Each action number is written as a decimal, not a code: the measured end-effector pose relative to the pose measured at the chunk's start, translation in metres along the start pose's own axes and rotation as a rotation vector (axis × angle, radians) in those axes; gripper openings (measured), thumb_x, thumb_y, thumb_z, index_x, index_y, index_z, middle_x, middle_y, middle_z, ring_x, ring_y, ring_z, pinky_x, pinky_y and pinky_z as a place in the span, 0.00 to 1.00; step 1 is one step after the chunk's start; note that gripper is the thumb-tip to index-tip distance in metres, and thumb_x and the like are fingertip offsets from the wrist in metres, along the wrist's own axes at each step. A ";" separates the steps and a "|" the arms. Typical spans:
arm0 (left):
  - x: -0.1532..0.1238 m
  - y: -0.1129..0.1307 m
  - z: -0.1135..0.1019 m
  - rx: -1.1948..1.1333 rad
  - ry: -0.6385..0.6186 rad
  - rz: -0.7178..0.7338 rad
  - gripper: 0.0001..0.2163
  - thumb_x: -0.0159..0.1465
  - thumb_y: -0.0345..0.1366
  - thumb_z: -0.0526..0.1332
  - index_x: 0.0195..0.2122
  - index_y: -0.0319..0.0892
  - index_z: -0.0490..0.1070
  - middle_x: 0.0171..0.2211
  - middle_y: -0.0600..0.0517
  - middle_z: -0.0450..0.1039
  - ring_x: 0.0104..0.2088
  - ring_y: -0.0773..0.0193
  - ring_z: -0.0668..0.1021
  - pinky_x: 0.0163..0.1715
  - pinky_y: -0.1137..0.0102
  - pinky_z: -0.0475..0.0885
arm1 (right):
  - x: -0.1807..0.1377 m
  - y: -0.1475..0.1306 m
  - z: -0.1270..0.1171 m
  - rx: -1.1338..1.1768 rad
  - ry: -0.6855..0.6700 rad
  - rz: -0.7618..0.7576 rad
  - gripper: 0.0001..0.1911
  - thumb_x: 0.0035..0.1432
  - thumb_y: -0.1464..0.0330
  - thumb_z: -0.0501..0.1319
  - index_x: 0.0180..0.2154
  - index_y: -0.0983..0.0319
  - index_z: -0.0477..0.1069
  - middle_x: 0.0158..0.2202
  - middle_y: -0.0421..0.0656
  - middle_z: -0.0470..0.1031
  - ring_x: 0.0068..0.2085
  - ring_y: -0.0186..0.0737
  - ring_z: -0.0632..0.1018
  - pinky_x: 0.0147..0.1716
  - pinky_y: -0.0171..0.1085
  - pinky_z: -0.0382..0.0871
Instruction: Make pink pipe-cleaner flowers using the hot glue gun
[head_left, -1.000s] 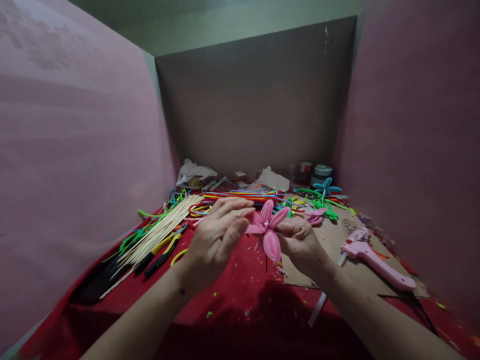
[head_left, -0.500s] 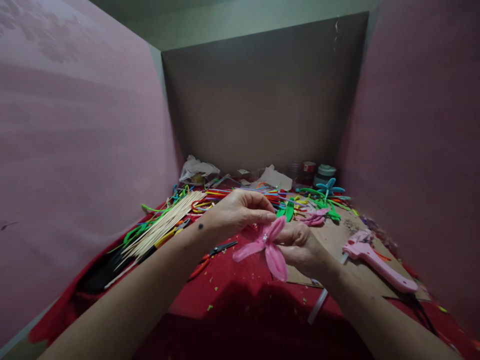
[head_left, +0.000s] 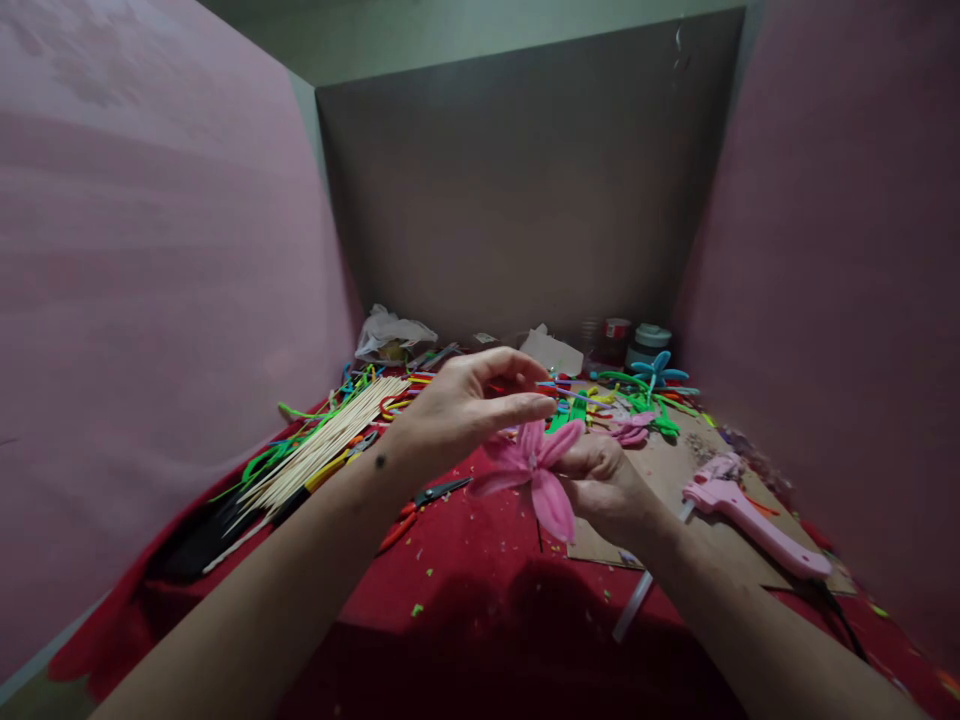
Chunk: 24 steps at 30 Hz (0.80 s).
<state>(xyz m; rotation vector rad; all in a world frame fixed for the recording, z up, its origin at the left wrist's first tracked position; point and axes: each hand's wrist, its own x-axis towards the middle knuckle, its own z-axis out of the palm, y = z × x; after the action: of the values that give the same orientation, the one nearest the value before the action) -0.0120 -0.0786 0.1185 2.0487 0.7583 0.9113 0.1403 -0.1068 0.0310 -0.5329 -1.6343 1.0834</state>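
A pink pipe-cleaner flower (head_left: 551, 503) with several long petals and a pale centre faces me over the red cloth. My right hand (head_left: 607, 490) pinches it from behind on the right; the fingertips are partly hidden by the petals. Just above the flower is my left hand (head_left: 480, 395), its thumb and fingers parted with nothing between them. The left thumb lies close over the upper petals, and whether it touches them I cannot tell.
Bamboo sticks (head_left: 322, 450), pliers (head_left: 341, 470) and red-handled scissors (head_left: 420, 505) lie left. On cardboard (head_left: 675, 465) at the right rests a pink glue gun (head_left: 757, 515). Behind are green pipe-cleaner pieces (head_left: 664, 418), a blue flower (head_left: 658, 370) and a lidded jar (head_left: 651, 342). Walls enclose three sides.
My left hand has opened and lifted off the flower, its fingers spreading apart. More of the upper petals now show. My right hand still pinches the flower, nearly in place.
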 end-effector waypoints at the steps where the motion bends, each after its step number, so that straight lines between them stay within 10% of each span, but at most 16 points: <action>1: -0.006 0.000 -0.001 0.038 0.085 0.106 0.10 0.56 0.37 0.63 0.37 0.39 0.72 0.30 0.52 0.70 0.27 0.70 0.71 0.25 0.74 0.67 | 0.001 0.000 0.000 0.016 0.021 0.001 0.08 0.51 0.65 0.63 0.26 0.60 0.78 0.22 0.39 0.69 0.25 0.32 0.67 0.27 0.34 0.65; 4: -0.027 -0.001 0.000 0.282 0.287 0.419 0.04 0.60 0.34 0.59 0.32 0.40 0.73 0.30 0.51 0.70 0.32 0.68 0.71 0.32 0.72 0.68 | 0.002 -0.001 -0.001 0.031 0.095 0.012 0.08 0.51 0.65 0.63 0.32 0.58 0.79 0.25 0.40 0.74 0.28 0.35 0.71 0.32 0.36 0.68; 8: -0.046 -0.014 0.015 0.622 0.253 0.707 0.09 0.59 0.27 0.59 0.41 0.39 0.71 0.31 0.50 0.71 0.32 0.66 0.70 0.33 0.68 0.67 | 0.002 0.001 -0.001 0.011 0.146 -0.004 0.07 0.49 0.67 0.65 0.33 0.57 0.80 0.25 0.39 0.76 0.28 0.34 0.72 0.32 0.35 0.68; 15: -0.045 -0.052 0.029 0.801 0.240 0.863 0.12 0.62 0.27 0.52 0.46 0.35 0.67 0.32 0.47 0.73 0.33 0.63 0.70 0.35 0.66 0.67 | -0.002 0.010 0.000 0.019 0.248 0.060 0.07 0.47 0.66 0.66 0.32 0.59 0.79 0.27 0.41 0.77 0.29 0.38 0.74 0.28 0.37 0.69; 20: -0.047 -0.046 0.025 0.642 0.425 0.722 0.10 0.62 0.29 0.54 0.44 0.43 0.66 0.38 0.50 0.73 0.40 0.64 0.72 0.42 0.64 0.66 | 0.001 0.012 -0.002 0.155 0.327 0.091 0.06 0.42 0.67 0.69 0.28 0.57 0.79 0.27 0.41 0.78 0.30 0.39 0.75 0.32 0.39 0.69; 24: -0.038 -0.048 0.030 0.290 0.642 0.296 0.06 0.62 0.33 0.55 0.40 0.41 0.64 0.36 0.48 0.70 0.36 0.65 0.72 0.39 0.66 0.68 | 0.009 0.014 -0.004 0.274 0.491 0.121 0.06 0.40 0.69 0.70 0.26 0.59 0.78 0.27 0.41 0.77 0.28 0.36 0.73 0.29 0.36 0.66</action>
<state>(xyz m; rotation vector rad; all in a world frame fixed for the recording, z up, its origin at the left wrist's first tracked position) -0.0194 -0.0928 0.0521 2.1626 0.9744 1.7647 0.1383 -0.0920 0.0238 -0.6594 -1.0200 1.1353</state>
